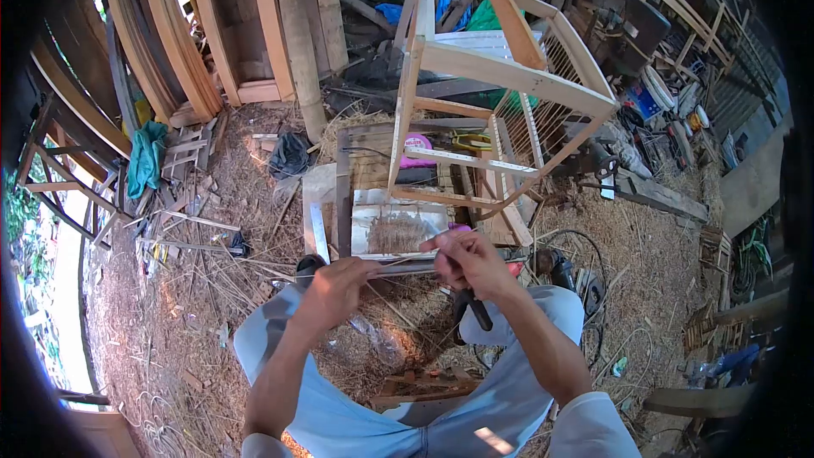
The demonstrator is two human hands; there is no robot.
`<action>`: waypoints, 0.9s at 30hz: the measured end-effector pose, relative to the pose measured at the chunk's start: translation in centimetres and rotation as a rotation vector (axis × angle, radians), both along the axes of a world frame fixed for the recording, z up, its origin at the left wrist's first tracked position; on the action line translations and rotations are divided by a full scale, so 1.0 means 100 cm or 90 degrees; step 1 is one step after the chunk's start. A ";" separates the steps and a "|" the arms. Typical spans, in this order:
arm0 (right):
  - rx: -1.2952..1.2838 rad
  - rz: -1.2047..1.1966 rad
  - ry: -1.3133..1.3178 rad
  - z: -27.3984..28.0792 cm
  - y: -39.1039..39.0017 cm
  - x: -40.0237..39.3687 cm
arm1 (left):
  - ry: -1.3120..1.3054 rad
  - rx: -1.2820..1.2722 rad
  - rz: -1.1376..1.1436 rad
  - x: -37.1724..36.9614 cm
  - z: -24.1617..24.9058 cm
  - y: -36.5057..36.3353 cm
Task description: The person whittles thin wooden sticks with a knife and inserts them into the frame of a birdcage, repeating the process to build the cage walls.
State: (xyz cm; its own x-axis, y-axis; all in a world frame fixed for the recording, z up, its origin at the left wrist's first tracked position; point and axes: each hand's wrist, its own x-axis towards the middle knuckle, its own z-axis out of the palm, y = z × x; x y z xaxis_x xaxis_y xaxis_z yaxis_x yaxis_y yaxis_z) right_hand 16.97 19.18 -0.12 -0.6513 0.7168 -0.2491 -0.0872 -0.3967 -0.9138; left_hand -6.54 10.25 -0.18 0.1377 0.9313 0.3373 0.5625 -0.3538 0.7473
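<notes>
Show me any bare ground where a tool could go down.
Most open: the shavings-covered ground left of the left hand, below the scattered sticks. Ahead it is crowded: wooden frame and low bench. Cables lie beside the right hand.

wooden frame (500, 76), teal cloth (146, 157), poss. black bag (290, 155) w/ planks (297, 25).

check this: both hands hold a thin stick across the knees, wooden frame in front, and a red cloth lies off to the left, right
Not quite. In the head view the cloth at the left is teal green, not red. The rest stands: the left hand and right hand hold a thin stick across the knees, with the wooden frame in front.
</notes>
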 end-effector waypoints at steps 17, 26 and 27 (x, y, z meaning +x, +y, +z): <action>-0.061 0.020 0.024 -0.003 -0.017 -0.020 | 0.036 -0.027 0.035 0.004 0.004 0.011; -0.017 -0.019 0.018 -0.012 -0.003 -0.009 | 0.053 0.027 0.023 0.008 -0.005 0.007; 0.009 -0.040 0.019 -0.011 0.001 -0.005 | 0.080 0.060 0.012 0.005 -0.003 0.007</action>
State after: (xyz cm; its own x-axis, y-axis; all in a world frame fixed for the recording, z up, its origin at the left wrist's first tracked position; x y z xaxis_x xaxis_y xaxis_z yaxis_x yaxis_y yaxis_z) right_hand 16.49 19.28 -1.22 -0.6123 0.7593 -0.2203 -0.1380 -0.3769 -0.9159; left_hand -6.02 10.92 -0.50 0.1677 0.8990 0.4045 0.6563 -0.4080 0.6347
